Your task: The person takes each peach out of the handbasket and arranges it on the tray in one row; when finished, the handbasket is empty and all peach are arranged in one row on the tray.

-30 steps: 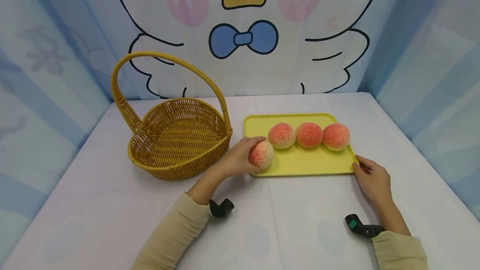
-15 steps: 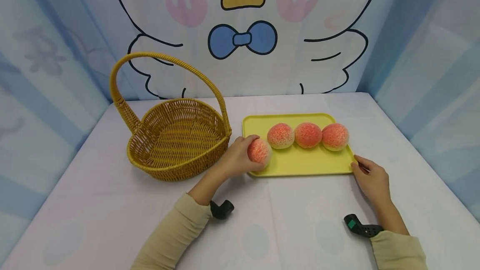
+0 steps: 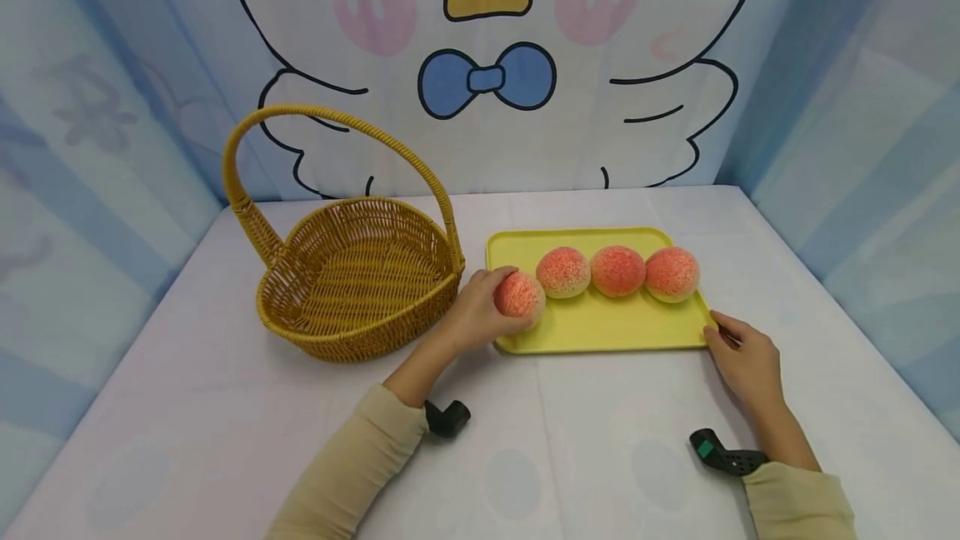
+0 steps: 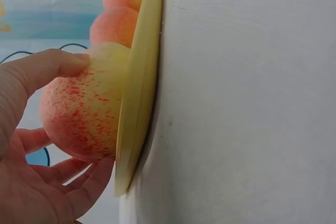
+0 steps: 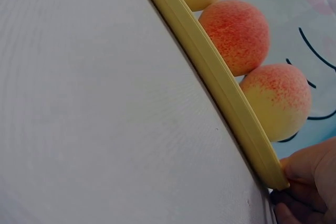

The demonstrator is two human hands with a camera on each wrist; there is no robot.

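With thumb and fingers curled round it, my left hand (image 3: 480,312) holds a peach (image 3: 521,299) at the left end of the yellow tray (image 3: 615,330). In the left wrist view that peach (image 4: 86,108) sits against the tray's surface, thumb on one side and fingers on the other. Three more peaches stand in a row along the tray: one left (image 3: 563,272), one middle (image 3: 618,271), one right (image 3: 672,274). My right hand (image 3: 748,365) pinches the tray's front right corner; in the right wrist view the thumb lies by the rim (image 5: 278,174) and some fingers lie under it.
A wicker basket (image 3: 360,340) with a tall arched handle stands left of the tray, close to my left hand. A white cloth (image 3: 600,432) covers the table. Behind it hangs a curtain (image 3: 570,148) with a cartoon print.
My left hand has turned the held peach and shifted it slightly away from me, so more of its red side shows. The right hand stays at the tray corner.
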